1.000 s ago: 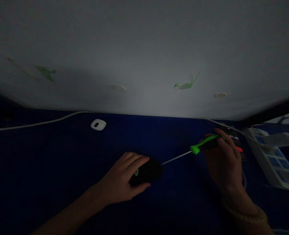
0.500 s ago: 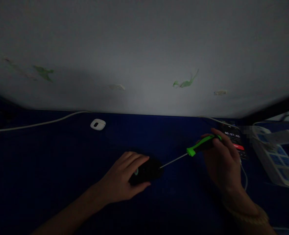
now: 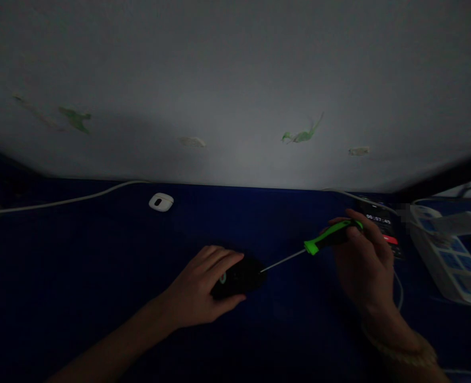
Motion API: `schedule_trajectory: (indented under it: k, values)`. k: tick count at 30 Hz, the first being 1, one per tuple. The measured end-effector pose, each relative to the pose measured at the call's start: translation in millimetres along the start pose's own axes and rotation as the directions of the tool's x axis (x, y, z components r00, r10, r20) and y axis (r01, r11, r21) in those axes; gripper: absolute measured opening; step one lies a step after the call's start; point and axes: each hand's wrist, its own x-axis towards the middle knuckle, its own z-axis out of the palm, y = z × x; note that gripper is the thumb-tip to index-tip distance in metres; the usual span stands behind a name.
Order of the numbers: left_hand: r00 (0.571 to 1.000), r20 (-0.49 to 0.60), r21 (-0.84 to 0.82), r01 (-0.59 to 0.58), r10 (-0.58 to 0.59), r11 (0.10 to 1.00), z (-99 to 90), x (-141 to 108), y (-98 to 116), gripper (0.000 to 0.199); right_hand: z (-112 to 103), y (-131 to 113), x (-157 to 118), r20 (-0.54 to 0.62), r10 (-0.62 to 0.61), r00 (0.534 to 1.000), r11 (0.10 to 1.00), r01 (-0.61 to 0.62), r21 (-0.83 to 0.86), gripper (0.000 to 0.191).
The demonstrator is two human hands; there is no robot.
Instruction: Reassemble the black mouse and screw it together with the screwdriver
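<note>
A black computer mouse (image 3: 237, 279) with a pale round logo lies on the dark blue table (image 3: 235, 218). My left hand (image 3: 203, 287) is closed around its left end, fingers along the far side and thumb along the near side. In my right hand (image 3: 365, 255) is a screwdriver (image 3: 329, 236) with a green and black handle, held between thumb and fingers. Its thin metal shaft points down to the left, and the tip meets the right end of the mouse. Dim light hides the detail at the tip.
A white earbud case (image 3: 161, 202) lies toward the back left. Behind my right hand is a phone (image 3: 379, 218) showing a timer. A white power strip (image 3: 446, 255) sits at the right. White cables (image 3: 80, 199) run along the pale wall (image 3: 235, 90).
Almost nothing differs. The view has shifted slightly, and both hands, the mouse and the screwdriver keep about the same places.
</note>
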Motion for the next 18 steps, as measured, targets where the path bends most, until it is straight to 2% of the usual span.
schedule_trajectory:
  k: [9, 13, 18]
  values:
    - [1.000, -0.003, 0.010, 0.000, 0.000, 1.000, 0.8, -2, 1, 0.066, 1, -6, -2, -0.047, -0.040, 0.998, 0.999, 0.039, -0.032, 0.032]
    - [1.000, 0.002, 0.004, -0.001, 0.001, 1.000, 0.6, -2, 0, 0.067, -1, -10, -3, -0.025, -0.042, 0.999, 0.998, 0.041, -0.055, 0.032]
    - [1.000, 0.018, 0.009, 0.008, -0.008, 1.000, -0.4, -1, 0, 0.066, 1, -13, -4, -0.010, -0.088, 0.996, 0.996, 0.088, 0.003, 0.033]
